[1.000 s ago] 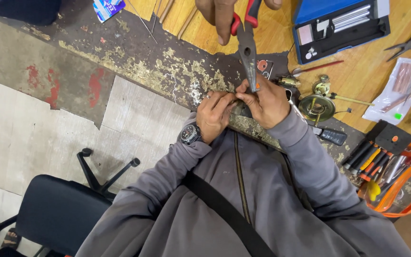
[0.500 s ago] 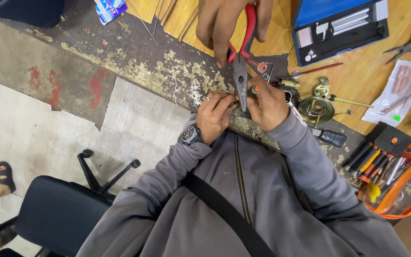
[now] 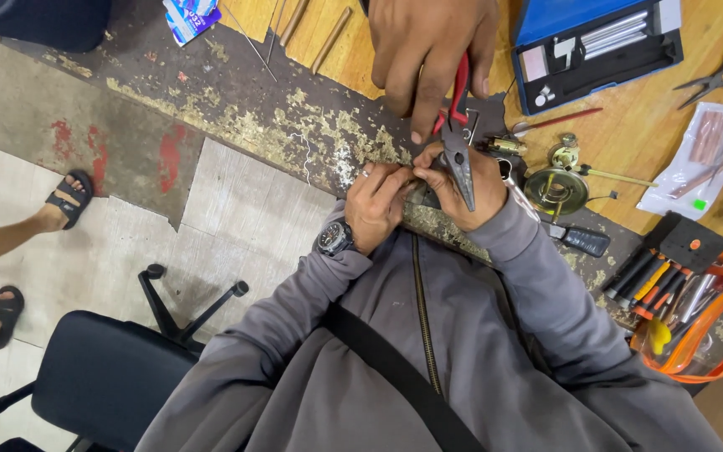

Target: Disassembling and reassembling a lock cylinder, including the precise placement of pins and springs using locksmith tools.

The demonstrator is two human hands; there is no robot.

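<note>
Seen from above at the centre of the frame: left hand point(image 3: 374, 205), a wristwatch point(image 3: 334, 238) on its wrist, fingertips bunched together and clamped on a small dark part point(image 3: 425, 197) at the worn edge of the wooden bench point(image 3: 629, 125). Just to the right of it, touching the same spot, right hand point(image 3: 472, 191), fingers curled in towards the part; cannot tell whether gripping it or only steadying it, since the pliers cover the fingertips. Both in grey jacket sleeves point(image 3: 546, 301) rising from the bottom of the frame, with a dark strap across the chest.

Reaching down from the top edge: a co-worker's hand point(image 3: 428, 50), closed around the red handles of a pair of pliers point(image 3: 460, 159). Nose pointing down the frame, lying over the right hand, tip just beside the small dark part. Jaws together as far as can be seen.

Right of the hands on the bench: a round brass fitting point(image 3: 556, 191) and a black-handled tool point(image 3: 583, 241). Upper right: an open blue case point(image 3: 596, 42), a second pair of pliers point(image 3: 721, 79), a clear plastic bag point(image 3: 700, 159). Lower right: an orange pouch point(image 3: 713, 351) with screwdrivers. Lower left on the floor: a black office chair point(image 3: 102, 377). At the left edge: another person's sandalled foot point(image 3: 69, 197).
</note>
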